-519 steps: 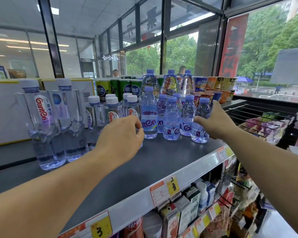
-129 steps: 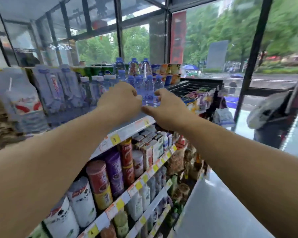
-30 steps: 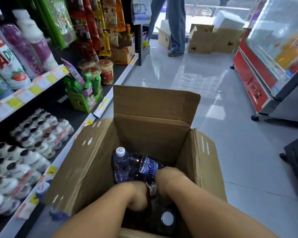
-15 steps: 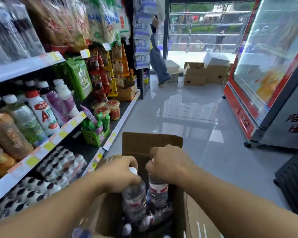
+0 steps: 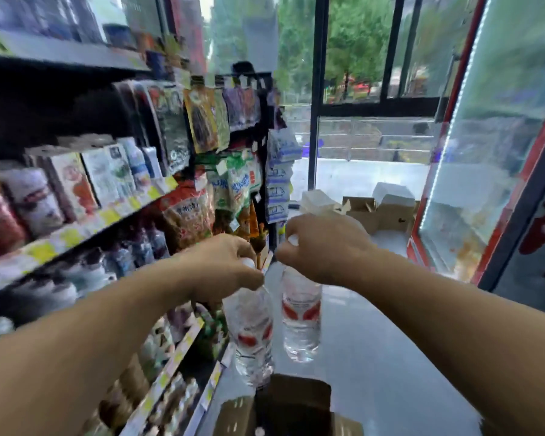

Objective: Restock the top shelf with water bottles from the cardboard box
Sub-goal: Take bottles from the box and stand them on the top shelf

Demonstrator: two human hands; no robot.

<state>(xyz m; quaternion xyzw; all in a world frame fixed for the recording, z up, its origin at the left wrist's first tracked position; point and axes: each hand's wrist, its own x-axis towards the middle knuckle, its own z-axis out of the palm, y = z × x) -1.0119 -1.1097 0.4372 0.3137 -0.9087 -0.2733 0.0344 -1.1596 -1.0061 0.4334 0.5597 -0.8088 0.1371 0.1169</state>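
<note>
Head view, blurred by motion. Left hand [image 5: 224, 262] gripping 1 water bottle [image 5: 252, 335] by its cap end, fingers curled around the neck. Right hand [image 5: 321, 247] likewise curled around a 2nd bottle [image 5: 301, 319], both hanging upright above the open cardboard box [image 5: 293, 407] at near centre. Top shelf [image 5: 60, 51] up at far left. Best kept apart and gripped firmly while raised, then set down upright.

Open aisle floor [image 5: 375, 357] fills the lower right of the frame, while stocked shelves [image 5: 76, 228] crowd the left and a fridge [image 5: 501, 152] blocks the right edge.
</note>
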